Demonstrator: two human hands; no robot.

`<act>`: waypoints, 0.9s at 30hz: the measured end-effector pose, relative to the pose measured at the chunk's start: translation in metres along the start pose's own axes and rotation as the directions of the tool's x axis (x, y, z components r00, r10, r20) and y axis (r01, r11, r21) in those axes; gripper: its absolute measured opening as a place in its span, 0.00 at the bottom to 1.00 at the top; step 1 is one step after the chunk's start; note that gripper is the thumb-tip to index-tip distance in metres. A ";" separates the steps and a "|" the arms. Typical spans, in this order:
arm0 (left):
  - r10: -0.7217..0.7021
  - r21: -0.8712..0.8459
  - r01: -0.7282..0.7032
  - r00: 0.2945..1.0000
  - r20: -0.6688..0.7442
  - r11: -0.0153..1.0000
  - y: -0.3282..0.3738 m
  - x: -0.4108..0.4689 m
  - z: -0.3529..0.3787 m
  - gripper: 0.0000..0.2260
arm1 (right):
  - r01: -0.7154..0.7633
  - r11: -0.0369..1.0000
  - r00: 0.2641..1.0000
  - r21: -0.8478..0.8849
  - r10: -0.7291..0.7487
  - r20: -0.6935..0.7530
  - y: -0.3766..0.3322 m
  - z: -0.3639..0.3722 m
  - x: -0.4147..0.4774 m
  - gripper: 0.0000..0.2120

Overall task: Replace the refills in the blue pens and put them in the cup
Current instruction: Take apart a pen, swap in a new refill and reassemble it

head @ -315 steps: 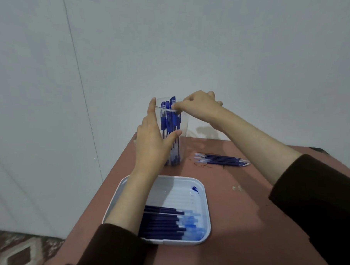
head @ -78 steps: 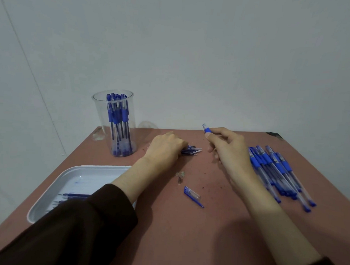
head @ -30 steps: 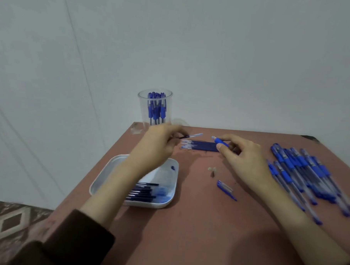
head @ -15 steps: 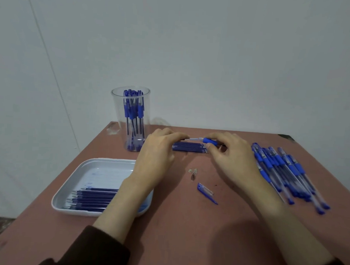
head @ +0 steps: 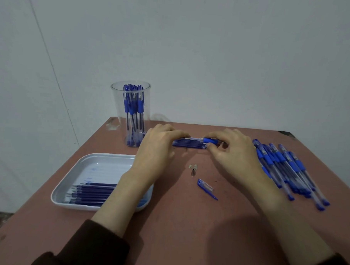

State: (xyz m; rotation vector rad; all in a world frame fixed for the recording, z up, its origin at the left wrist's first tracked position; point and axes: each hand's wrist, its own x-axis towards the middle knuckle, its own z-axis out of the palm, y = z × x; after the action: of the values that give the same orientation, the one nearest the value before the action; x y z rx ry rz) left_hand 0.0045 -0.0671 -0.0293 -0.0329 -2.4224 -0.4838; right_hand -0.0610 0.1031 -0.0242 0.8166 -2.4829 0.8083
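Observation:
My right hand (head: 232, 153) pinches a blue pen barrel (head: 210, 140) by its rubber grip. My left hand (head: 159, 149) pinches a refill (head: 194, 138) whose tip goes into the barrel's open end. Both hands hover just above a bundle of loose dark blue refills (head: 189, 144) lying on the table. A clear cup (head: 130, 114) with several blue pens stands at the back left. Several more blue pens (head: 286, 169) lie in a row on the right.
A white tray (head: 84, 168) with several used refills sits at the front left, partly under my left forearm. A pen cap (head: 207, 186) and a small metal tip piece (head: 193, 169) lie between my hands. The brown table (head: 185, 233) stands against a white wall.
My left hand picked a refill from the bundle and brought it to the barrel in my right hand; the two now meet end to end. The view has shifted a little.

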 end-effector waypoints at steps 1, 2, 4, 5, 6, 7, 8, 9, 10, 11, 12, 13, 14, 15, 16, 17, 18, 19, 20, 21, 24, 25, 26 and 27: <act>0.001 0.000 -0.001 1.000 0.003 1.000 0.000 0.000 0.000 0.22 | 0.001 1.000 1.000 -0.005 -0.001 0.007 0.000 0.000 0.000 0.09; -0.001 0.002 0.001 1.000 0.008 1.000 -0.001 0.000 0.000 0.22 | 0.003 1.000 1.000 -0.014 -0.003 0.016 0.000 0.000 0.000 0.09; 0.001 0.008 -0.002 1.000 0.018 1.000 -0.001 0.000 0.000 0.21 | 0.005 0.999 0.999 -0.031 -0.004 0.034 0.001 0.000 0.000 0.10; -0.002 0.009 0.002 1.000 0.027 1.000 -0.002 0.000 0.000 0.21 | 0.002 1.000 0.999 -0.027 -0.001 0.038 0.001 0.000 0.000 0.10; -0.012 0.010 0.012 0.999 0.039 1.000 -0.002 0.000 0.000 0.22 | -0.005 1.000 0.999 -0.011 0.005 0.038 0.001 -0.001 0.000 0.10; -0.026 0.011 0.025 0.998 0.051 1.000 -0.002 0.000 0.000 0.22 | -0.011 1.000 0.999 0.014 0.010 0.036 0.001 -0.001 0.000 0.10; -0.038 0.010 0.038 0.998 0.059 0.999 -0.003 0.000 0.000 0.22 | -0.014 0.999 0.999 0.041 0.012 0.035 0.001 -0.001 0.000 0.10; -0.044 0.005 0.044 0.997 0.062 0.999 -0.003 0.000 0.000 0.22 | -0.014 0.998 0.999 0.065 0.011 0.039 0.001 -0.002 0.000 0.10; -0.046 -0.003 0.046 0.997 0.066 0.999 -0.003 0.000 0.001 0.22 | -0.010 0.997 0.999 0.080 0.006 0.047 0.000 -0.002 0.000 0.10; -0.039 -0.012 0.040 0.997 0.070 0.999 -0.002 0.000 0.001 0.22 | -0.004 0.996 0.998 0.084 -0.001 0.055 0.000 -0.001 0.000 0.10; -0.026 -0.017 0.028 0.996 0.080 0.999 0.000 0.000 0.001 0.22 | 0.002 0.997 0.998 0.079 -0.007 0.064 -0.001 0.000 -0.001 0.10; -0.007 -0.016 0.008 0.996 0.090 1.000 0.002 0.000 0.001 0.22 | 0.008 0.998 0.997 0.069 -0.013 0.071 -0.002 0.000 -0.001 0.11; 0.017 -0.006 -0.017 0.996 0.092 1.000 0.003 0.000 0.002 0.21 | 0.012 0.998 0.997 0.062 -0.017 0.076 -0.003 0.001 -0.001 0.11; 0.046 0.006 -0.047 0.996 0.082 0.999 0.005 0.000 0.002 0.21 | 0.010 0.998 0.997 0.066 -0.016 0.079 -0.004 0.001 -0.001 0.11; 0.069 0.024 -0.071 0.995 0.070 0.997 0.006 0.001 0.002 0.19 | 0.000 0.996 0.997 0.093 -0.007 0.079 -0.006 0.001 -0.001 0.11; 0.087 0.054 -0.090 0.995 0.052 0.994 0.006 0.003 0.002 0.16 | -0.021 0.989 0.997 0.148 0.009 0.080 -0.007 0.002 -0.002 0.10; 0.112 0.108 -0.113 0.994 0.016 0.988 0.007 0.004 0.002 0.12 | -0.048 0.974 0.996 0.222 0.031 0.082 -0.008 0.002 -0.002 0.10; 0.156 0.172 -0.146 0.987 -0.044 0.974 0.008 0.004 0.003 0.09 | -0.080 0.950 0.994 0.302 0.056 0.089 -0.009 0.003 -0.003 0.10; 0.206 0.221 -0.179 0.973 -0.105 0.959 0.010 0.004 0.003 0.09 | -0.115 0.917 0.992 0.382 0.082 0.101 -0.010 0.004 -0.003 0.10; 0.258 0.247 -0.216 0.953 -0.156 0.945 0.012 0.004 0.003 0.11 | -0.149 0.876 0.987 0.458 0.108 0.116 -0.011 0.005 -0.003 0.10; 0.362 0.289 -0.283 0.891 -0.273 0.914 0.016 0.005 0.006 0.14 | -0.242 0.714 0.970 0.657 0.174 0.168 -0.014 0.004 -0.002 0.09; 0.366 0.283 -0.282 0.877 -0.310 0.917 0.017 0.005 0.005 0.15 | -0.273 0.649 0.962 0.710 0.198 0.188 -0.016 0.002 -0.002 0.09; 0.349 0.259 -0.269 0.872 -0.345 0.928 0.018 0.005 0.005 0.16 | -0.303 0.581 0.952 0.756 0.225 0.208 -0.016 0.000 -0.001 0.09; 0.317 0.224 -0.246 0.870 -0.378 0.943 0.020 0.005 0.004 0.16 | -0.328 0.519 0.941 0.790 0.253 0.224 -0.017 -0.002 -0.001 0.09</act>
State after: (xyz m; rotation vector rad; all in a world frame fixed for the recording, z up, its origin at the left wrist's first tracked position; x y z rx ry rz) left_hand 0.0011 -0.0480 -0.0224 -0.1923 -1.9901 -0.1288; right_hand -0.0488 0.0939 -0.0163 0.6822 -2.2537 2.2096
